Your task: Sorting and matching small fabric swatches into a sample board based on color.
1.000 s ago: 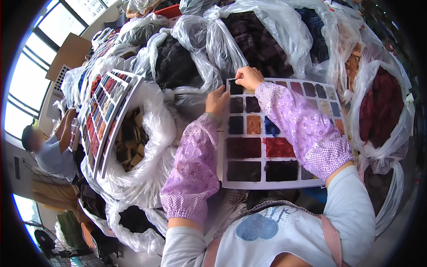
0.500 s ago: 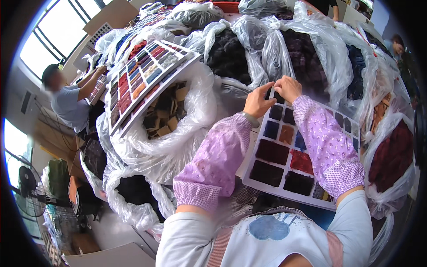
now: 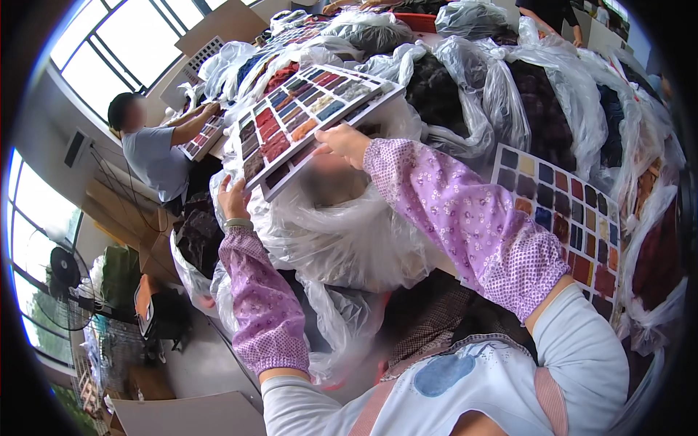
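Observation:
A white swatch board (image 3: 320,105) with rows of red, brown, grey and blue fuzzy samples lies tilted on a second, similar board (image 3: 282,190), over an open plastic sack. My left hand (image 3: 233,198) is closed at the near left corner of the boards, thumb and fingers at the edge. My right hand (image 3: 343,145) pinches the near edge further right. Whether each hand has one board or both cannot be made out. Partly behind my right forearm, another swatch board (image 3: 525,183) leans at the right.
Clear plastic sacks (image 3: 480,116) of dark furry scraps crowd the back and right. A large plastic-lined sack (image 3: 342,232) bulges below the boards. On the left, another person (image 3: 153,149) handles a sample board; a fan (image 3: 65,269) stands lower left.
Both my hands have left the right-hand swatch board and moved left onto the tilted stack. The view has turned left, so the surroundings appear further right.

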A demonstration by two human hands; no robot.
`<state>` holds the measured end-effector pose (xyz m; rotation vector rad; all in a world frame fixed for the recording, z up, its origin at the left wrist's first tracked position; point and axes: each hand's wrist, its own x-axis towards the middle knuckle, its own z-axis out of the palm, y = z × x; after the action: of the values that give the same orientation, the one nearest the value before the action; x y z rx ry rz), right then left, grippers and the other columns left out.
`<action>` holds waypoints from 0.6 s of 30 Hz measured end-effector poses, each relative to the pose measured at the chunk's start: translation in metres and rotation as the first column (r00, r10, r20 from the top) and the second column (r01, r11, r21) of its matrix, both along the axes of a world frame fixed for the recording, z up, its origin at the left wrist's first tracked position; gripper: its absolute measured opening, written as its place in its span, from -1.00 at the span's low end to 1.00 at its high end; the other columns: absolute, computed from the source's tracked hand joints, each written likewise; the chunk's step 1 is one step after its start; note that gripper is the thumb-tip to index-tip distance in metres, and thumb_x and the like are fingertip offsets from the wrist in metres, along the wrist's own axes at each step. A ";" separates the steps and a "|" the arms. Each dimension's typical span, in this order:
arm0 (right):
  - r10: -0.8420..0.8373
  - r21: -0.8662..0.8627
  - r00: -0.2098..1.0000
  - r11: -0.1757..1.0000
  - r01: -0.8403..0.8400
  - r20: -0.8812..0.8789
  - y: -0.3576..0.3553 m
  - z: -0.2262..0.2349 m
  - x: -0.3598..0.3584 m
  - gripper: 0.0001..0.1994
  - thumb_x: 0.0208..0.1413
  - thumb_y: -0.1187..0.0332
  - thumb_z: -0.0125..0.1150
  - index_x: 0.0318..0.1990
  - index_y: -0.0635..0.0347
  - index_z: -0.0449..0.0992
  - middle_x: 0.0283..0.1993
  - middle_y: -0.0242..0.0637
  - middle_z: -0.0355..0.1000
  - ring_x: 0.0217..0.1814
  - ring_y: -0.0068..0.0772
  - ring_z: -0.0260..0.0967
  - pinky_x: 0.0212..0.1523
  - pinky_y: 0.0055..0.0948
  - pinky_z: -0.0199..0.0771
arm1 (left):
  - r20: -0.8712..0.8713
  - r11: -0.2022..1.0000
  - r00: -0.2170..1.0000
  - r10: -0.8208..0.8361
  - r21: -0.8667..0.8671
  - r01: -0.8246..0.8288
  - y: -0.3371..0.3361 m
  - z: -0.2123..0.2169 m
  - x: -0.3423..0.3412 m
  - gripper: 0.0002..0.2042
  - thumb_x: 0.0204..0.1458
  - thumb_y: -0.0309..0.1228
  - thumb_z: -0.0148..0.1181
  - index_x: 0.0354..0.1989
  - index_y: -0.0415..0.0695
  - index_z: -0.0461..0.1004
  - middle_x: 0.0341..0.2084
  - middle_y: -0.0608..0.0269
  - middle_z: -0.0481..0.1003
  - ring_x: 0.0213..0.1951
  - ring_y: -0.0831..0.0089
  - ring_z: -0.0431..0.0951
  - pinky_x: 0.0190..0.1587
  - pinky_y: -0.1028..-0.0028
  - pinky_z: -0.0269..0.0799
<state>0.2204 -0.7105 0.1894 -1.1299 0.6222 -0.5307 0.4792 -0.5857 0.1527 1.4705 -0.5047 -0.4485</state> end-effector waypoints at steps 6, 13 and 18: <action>-0.174 0.161 0.982 0.974 0.161 0.074 0.013 0.014 0.017 -0.59 0.04 0.04 -0.04 -0.11 0.18 0.28 -0.25 -0.18 0.35 -0.31 -0.34 0.39 -0.40 -0.40 0.45 | -0.206 0.898 0.905 -0.372 -0.328 0.294 -0.020 0.032 -0.031 -0.32 -0.19 -0.54 0.15 0.14 -0.08 -0.05 -0.35 0.23 0.32 -0.37 0.48 0.37 -0.32 0.47 0.28; -0.694 0.028 0.708 0.717 0.697 0.134 -0.035 -0.008 -0.045 -0.70 -0.09 0.38 0.01 -0.22 0.43 0.36 -0.27 -0.10 0.39 -0.28 -0.31 0.38 -0.27 -0.41 0.38 | 0.332 0.690 0.839 -0.431 -0.479 0.544 0.000 0.009 -0.211 -0.44 -0.06 -0.68 -0.06 0.16 -0.06 0.03 -0.11 -0.02 0.28 -0.15 0.41 0.36 -0.16 0.40 0.36; -0.432 0.128 0.777 0.897 0.423 0.457 0.023 -0.008 -0.244 -0.77 -0.03 0.42 -0.02 -0.21 0.35 0.34 -0.30 -0.20 0.40 -0.28 -0.36 0.40 -0.25 -0.35 0.43 | -0.273 0.556 0.707 -0.653 -0.807 0.202 0.014 -0.012 -0.204 -0.42 -0.11 -0.63 0.05 0.14 -0.19 -0.01 0.08 -0.24 0.01 0.00 0.25 0.28 0.04 0.32 0.21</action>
<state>-0.0233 -0.6873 0.1817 -0.7860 0.4447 -1.1594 0.2757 -0.5712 0.1403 0.3387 -0.5043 -0.9315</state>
